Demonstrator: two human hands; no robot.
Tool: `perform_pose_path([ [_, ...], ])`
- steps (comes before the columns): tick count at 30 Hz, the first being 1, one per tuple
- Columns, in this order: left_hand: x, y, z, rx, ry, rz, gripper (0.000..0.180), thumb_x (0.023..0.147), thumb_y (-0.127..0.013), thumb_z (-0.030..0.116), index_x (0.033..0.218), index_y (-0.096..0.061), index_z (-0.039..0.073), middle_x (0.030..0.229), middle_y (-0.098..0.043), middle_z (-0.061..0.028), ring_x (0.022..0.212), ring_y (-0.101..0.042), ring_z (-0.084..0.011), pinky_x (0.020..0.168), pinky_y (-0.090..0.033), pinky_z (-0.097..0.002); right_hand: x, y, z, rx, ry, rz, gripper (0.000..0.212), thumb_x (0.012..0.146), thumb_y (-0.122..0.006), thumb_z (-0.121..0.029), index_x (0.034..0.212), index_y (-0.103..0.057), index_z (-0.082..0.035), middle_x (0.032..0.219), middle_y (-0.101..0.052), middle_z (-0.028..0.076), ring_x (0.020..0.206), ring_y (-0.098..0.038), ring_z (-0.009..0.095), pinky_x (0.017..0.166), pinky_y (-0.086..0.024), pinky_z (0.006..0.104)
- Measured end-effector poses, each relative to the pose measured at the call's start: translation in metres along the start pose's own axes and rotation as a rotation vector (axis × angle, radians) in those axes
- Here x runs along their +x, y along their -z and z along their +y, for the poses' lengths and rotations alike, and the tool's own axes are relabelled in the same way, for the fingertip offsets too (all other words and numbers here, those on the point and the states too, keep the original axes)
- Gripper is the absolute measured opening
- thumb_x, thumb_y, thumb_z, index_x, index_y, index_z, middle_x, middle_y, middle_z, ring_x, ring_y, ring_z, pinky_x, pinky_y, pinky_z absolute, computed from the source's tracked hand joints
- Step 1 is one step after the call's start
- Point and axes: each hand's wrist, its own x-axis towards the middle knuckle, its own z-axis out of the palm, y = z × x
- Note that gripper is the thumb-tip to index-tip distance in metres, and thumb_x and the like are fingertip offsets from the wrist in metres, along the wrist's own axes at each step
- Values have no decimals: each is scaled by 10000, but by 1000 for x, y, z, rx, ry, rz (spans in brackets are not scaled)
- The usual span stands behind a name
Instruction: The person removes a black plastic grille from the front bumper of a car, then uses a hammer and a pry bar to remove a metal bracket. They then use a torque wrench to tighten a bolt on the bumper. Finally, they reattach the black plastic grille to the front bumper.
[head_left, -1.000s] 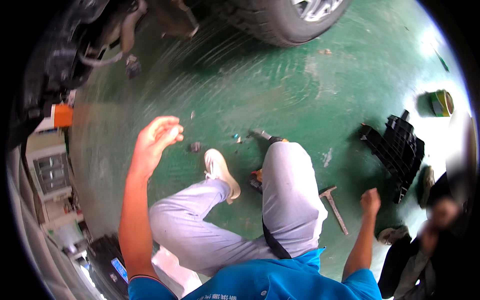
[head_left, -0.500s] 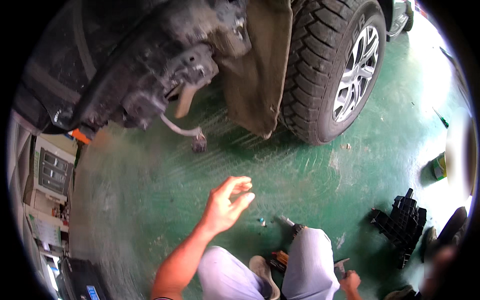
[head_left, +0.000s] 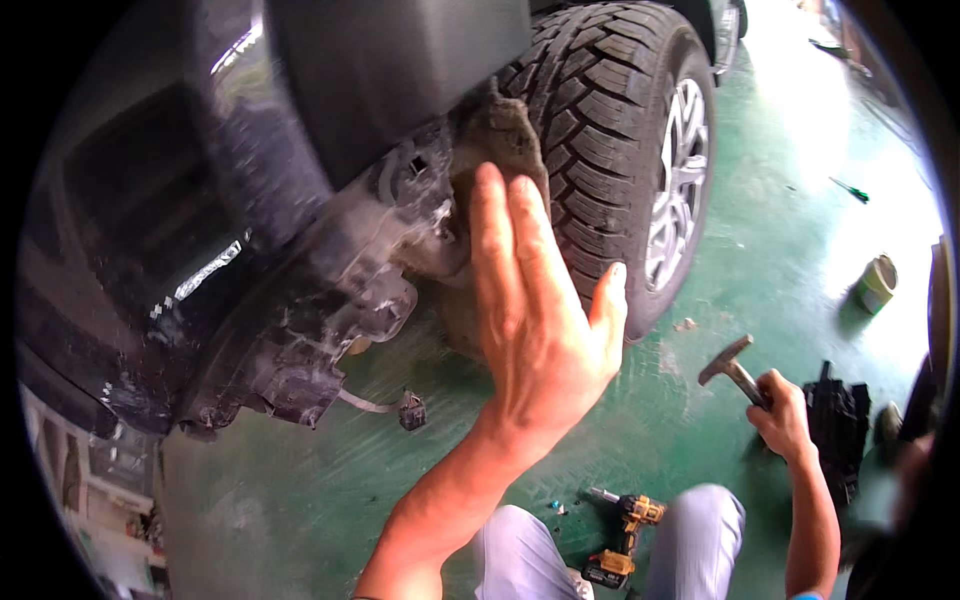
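Observation:
My left hand is raised in front of the vehicle, fingers stretched out and holding nothing. Behind its fingertips hangs a brownish wheel-arch liner, partly hidden by the hand; I cannot tell if they touch. Off to the right, my right hand is closed round the handle of a hammer, its metal head up and to the left. Left of my left hand is the exposed dark, dusty underside of the vehicle's corner. A connector dangles there on a short cable.
A large tyre stands beyond the liner. On the green floor, a yellow-black cordless drill lies between my knees. Black plastic parts, a tub and a green-handled tool are on the right. Another person's dark clothing shows at the right rim.
My left hand has risen toward the liner, its fingers straightening. My right hand has lifted the hammer from beside my knee. The view has shifted, showing more of the vehicle body and the whole drill.

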Motion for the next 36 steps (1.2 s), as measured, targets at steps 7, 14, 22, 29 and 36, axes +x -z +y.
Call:
perform_pose_path([
  [7,2,-13,-10,262,-43,17,778,825,-724,174,1423,-321,-119,1460,-305,-345,1336,-344,-486,1105,-304,-513,45,-21,45,289,-29,-65,224,613,-624,-9,790,-489,11,592,-412,63,527,-390,159,497,-330,321],
  [14,7,-46,-22,680,-21,-56,757,911,-638,349,1434,-330,-104,1488,-296,-322,1360,-316,-470,1118,-261,-524,131,-25,49,532,97,-158,289,701,-652,-56,949,-518,8,723,-467,38,656,-434,143,616,-363,283],
  [22,13,-76,-25,901,72,-83,758,964,-544,399,1440,-281,-128,1496,-233,-356,1372,-259,-526,1120,-256,-553,172,10,-3,874,29,-690,287,828,-673,1,1100,-587,30,840,-653,81,701,-565,103,614,-467,229],
  [29,19,-91,-37,960,109,-56,759,974,-526,380,1441,-245,-148,1507,-170,-373,1393,-185,-539,1129,-210,-569,177,-16,-15,772,203,-990,305,828,-706,-93,1108,-610,-19,807,-670,79,682,-571,97,604,-476,254],
  [36,21,-94,-46,1063,129,-88,760,974,-527,377,1436,-247,-157,1510,-160,-375,1397,-165,-543,1129,-195,-564,171,-28,-32,722,391,-1045,296,776,-776,-135,1019,-638,-37,698,-638,56,551,-504,86,506,-421,263],
])
